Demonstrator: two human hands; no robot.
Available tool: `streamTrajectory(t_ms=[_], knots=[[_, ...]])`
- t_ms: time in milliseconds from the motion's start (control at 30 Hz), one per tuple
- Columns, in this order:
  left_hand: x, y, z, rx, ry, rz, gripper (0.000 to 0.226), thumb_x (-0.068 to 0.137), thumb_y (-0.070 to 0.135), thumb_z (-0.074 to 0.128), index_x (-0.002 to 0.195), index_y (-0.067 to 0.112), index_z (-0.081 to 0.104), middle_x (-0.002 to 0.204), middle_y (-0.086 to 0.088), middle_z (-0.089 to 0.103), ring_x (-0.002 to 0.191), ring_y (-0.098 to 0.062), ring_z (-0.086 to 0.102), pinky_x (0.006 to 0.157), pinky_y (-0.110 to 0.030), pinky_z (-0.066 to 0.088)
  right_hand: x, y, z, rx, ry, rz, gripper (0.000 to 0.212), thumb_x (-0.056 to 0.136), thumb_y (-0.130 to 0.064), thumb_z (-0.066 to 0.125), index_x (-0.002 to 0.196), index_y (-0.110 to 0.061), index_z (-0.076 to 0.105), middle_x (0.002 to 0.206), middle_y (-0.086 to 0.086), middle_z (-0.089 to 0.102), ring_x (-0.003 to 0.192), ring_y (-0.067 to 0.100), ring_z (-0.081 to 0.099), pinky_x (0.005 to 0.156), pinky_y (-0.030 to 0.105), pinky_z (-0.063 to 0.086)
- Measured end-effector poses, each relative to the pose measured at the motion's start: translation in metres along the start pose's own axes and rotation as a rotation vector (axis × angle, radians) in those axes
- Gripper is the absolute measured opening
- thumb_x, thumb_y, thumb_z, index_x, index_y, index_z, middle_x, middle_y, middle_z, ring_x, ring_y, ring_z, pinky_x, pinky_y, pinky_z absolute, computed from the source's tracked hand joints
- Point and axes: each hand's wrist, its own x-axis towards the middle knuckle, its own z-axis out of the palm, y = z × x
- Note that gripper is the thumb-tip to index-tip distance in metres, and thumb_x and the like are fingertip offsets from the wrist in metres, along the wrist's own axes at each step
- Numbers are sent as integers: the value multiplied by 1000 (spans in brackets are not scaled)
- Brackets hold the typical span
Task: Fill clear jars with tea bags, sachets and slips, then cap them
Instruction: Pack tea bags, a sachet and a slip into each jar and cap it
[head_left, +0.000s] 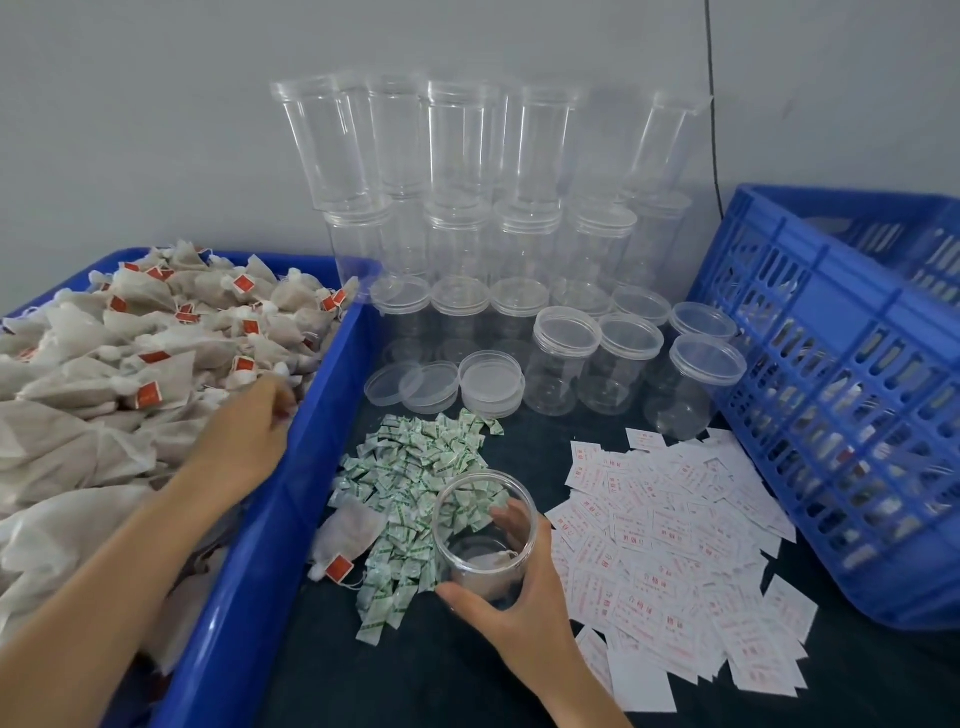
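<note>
The right hand (524, 603) grips an open clear jar (485, 525) low on the dark desk (415, 675), thumb on the near wall and fingers (511, 522) curled round the far side. A tea bag lies in its bottom. At the jar's ten o'clock, touching it, spreads a pile of green sachets (415, 467); at three o'clock lie white slips (675, 545). One loose tea bag (348, 535) lies at nine o'clock. The left hand (249, 431) reaches into the blue bin (270, 519) heaped with tea bags (130, 364); its fingers are blurred, so I cannot tell if they hold one. Loose lids (491, 379) and capped jars (566, 358) stand at twelve o'clock, a blue crate (841, 374) at two.
</note>
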Motion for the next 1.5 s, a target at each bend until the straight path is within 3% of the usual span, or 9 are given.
streamTrajectory(t_ms=[333,567,700,833,967,1033,1133,1300,1500], knots=[[2,-14,1,548,-52,58,24,87,4,55,108,13,61,110,-8,57,101,-24,55,81,-38,51,0,2,0,0,-6,21,91,57,-65,87,131,-63,35,133,-26,52,129,-1,50,97,10,43],[-17,23,-33,187,408,239,17,94,25,52,88,16,40,68,-1,48,53,-18,48,44,-29,36,0,2,0,-2,-4,21,93,57,-66,87,133,-64,34,134,-27,51,130,-2,48,97,8,41],[-37,76,-50,-380,110,299,17,86,35,63,85,24,51,74,5,61,63,-15,62,53,-30,51,0,2,0,-6,-4,19,93,57,-65,87,133,-63,34,134,-25,52,130,-1,49,98,8,41],[-70,115,-32,-538,-267,404,23,73,45,64,84,26,55,83,6,68,75,-10,67,62,-29,59,0,0,-1,-6,-5,17,91,59,-62,88,133,-63,34,133,-26,52,130,0,49,97,10,43],[-70,111,-11,-363,-290,405,15,85,28,69,88,28,55,87,10,65,82,-3,62,70,-19,52,0,-3,-1,-10,-3,6,91,61,-58,89,134,-62,34,132,-26,53,126,1,52,94,9,45],[-56,97,-16,-282,-157,400,14,89,16,64,91,27,56,90,13,63,81,1,60,69,-10,47,1,-4,-1,-4,-6,10,90,61,-57,90,133,-63,35,131,-25,54,124,2,54,93,12,47],[-26,63,-30,30,116,286,19,89,4,58,99,19,60,94,7,58,77,-8,54,67,-21,46,0,-3,-1,-10,-8,12,88,60,-59,90,131,-58,38,131,-23,54,124,2,54,91,13,49],[-5,-6,-34,773,-179,19,29,83,25,67,109,22,57,116,-4,49,105,-21,52,82,-36,52,-1,-1,-1,11,-11,28,87,60,-56,91,130,-55,41,130,-22,54,122,3,55,86,10,49],[-8,-33,-25,772,66,149,25,74,22,75,70,23,50,85,0,45,82,-21,50,62,-33,44,-1,0,-1,5,-5,20,88,60,-60,89,131,-59,38,132,-25,53,127,0,52,94,6,43]])
